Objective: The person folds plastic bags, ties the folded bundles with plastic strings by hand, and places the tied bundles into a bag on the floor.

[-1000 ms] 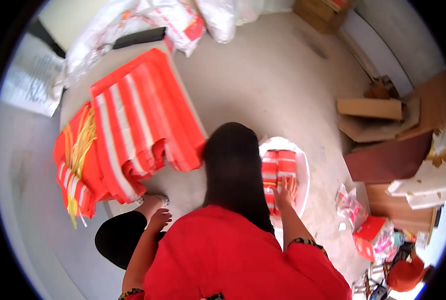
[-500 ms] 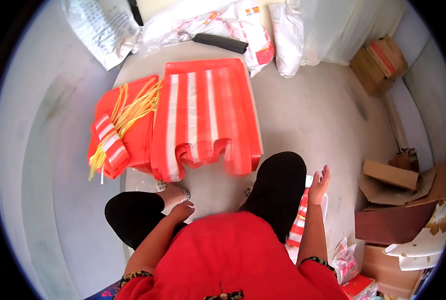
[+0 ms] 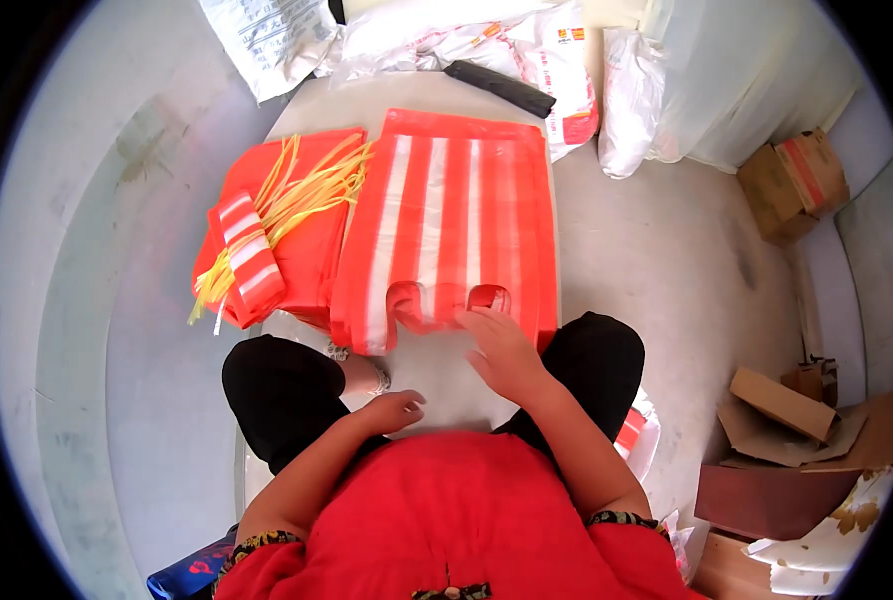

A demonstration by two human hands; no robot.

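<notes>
A stack of red-and-white striped plastic vest bags (image 3: 448, 220) lies flat on the low table, its cut-out handle end toward me. My right hand (image 3: 506, 355) is at that near edge, fingers stretched over the handle cut-out and thumb apart; it is open, and I see nothing gripped in it. Over my lap, near the left knee, my left hand (image 3: 391, 410) hangs with loosely bent, parted fingers and holds nothing. Left of the stack is a pile of red bags (image 3: 311, 250), topped by yellow ties (image 3: 311, 195) and a folded striped bundle (image 3: 249, 250).
A black bar-like object (image 3: 499, 88) lies at the table's far end, beside white printed sacks (image 3: 561, 75). Cardboard boxes (image 3: 791, 185) stand at the right wall, with an open carton (image 3: 781, 430) nearer. More striped bags (image 3: 638, 430) sit beside my right knee.
My right hand has swung in from beyond my right knee to the stack's near edge. My left hand has shifted slightly right. The view has turned, so the table appears farther right.
</notes>
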